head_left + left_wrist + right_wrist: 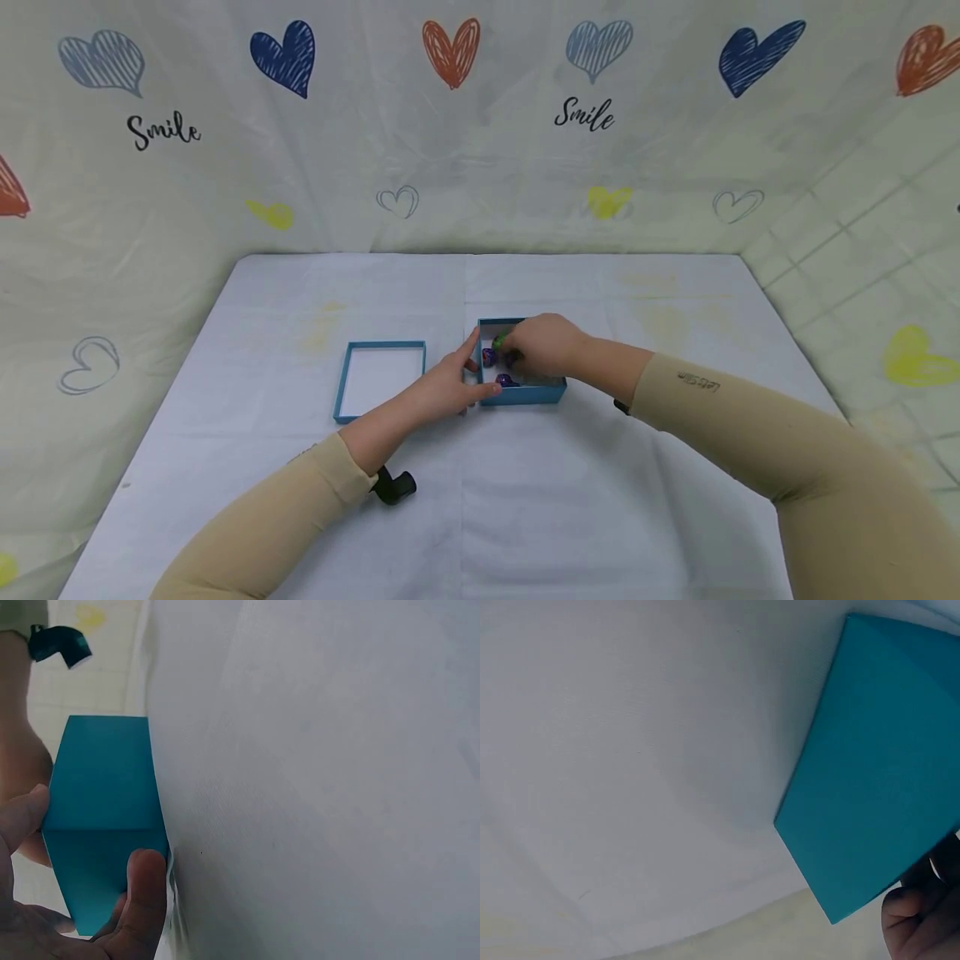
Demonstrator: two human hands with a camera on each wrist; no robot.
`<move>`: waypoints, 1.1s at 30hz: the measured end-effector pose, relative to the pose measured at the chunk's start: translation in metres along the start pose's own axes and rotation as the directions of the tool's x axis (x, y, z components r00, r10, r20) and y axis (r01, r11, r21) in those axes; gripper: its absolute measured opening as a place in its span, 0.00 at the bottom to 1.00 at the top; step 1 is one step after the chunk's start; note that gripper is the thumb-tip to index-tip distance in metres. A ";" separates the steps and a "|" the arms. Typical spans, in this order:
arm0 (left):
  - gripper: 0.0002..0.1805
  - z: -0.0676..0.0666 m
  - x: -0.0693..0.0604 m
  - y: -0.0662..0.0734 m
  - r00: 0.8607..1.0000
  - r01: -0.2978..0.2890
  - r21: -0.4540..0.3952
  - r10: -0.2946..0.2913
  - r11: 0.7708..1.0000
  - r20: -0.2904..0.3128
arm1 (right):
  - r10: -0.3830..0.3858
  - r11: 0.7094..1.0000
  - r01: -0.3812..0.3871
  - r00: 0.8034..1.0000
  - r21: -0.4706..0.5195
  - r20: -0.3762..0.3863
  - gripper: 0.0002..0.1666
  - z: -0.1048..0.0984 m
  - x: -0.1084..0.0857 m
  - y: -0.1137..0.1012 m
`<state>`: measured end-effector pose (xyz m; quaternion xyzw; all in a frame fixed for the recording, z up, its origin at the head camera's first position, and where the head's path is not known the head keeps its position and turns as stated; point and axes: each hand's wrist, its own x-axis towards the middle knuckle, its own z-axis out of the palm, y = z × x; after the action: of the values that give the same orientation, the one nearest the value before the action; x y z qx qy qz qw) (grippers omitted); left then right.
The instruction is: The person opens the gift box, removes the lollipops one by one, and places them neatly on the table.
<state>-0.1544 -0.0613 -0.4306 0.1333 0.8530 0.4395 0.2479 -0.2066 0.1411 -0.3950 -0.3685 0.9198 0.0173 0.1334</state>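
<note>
On a white table (600,500) sits an uncovered blue box (522,397), a shallow blue lid (386,344) to its left. The right hand (546,343) reaches into the box; whether it grasps anything, I cannot tell. The left hand (446,383), unclenched, touches the box's left and near sides with spread fingers and thumb. Small purple pieces (489,357) and a green one (498,342) show inside the box.
</note>
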 end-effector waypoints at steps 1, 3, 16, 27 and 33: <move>0.54 0.000 0.000 0.000 1.000 0.004 0.002 -0.004 1.000 0.002 | 0.011 1.000 -0.011 1.000 0.020 -0.005 0.15 -0.002 -0.001 0.000; 0.54 0.000 0.000 0.000 1.000 0.008 0.004 -0.008 1.000 0.006 | 0.028 0.999 -0.027 0.999 0.047 -0.019 0.15 -0.006 -0.002 0.001; 0.54 0.000 0.000 0.001 1.000 0.020 0.022 -0.020 1.000 0.011 | 0.145 0.968 -0.120 0.984 0.220 -0.105 0.17 -0.038 -0.019 0.014; 0.55 0.001 0.002 0.001 1.000 0.025 0.049 -0.026 0.998 0.005 | 0.400 0.848 -0.309 0.907 0.430 -0.136 0.18 -0.052 -0.053 0.053; 0.55 0.000 0.001 0.003 0.999 0.034 0.062 -0.034 0.997 0.001 | 0.480 0.798 -0.407 0.875 0.443 -0.061 0.20 -0.028 -0.069 0.079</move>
<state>-0.1554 -0.0587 -0.4286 0.1269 0.8681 0.4084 0.2522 -0.2193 0.2409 -0.3552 -0.1048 0.9704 -0.1801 0.1219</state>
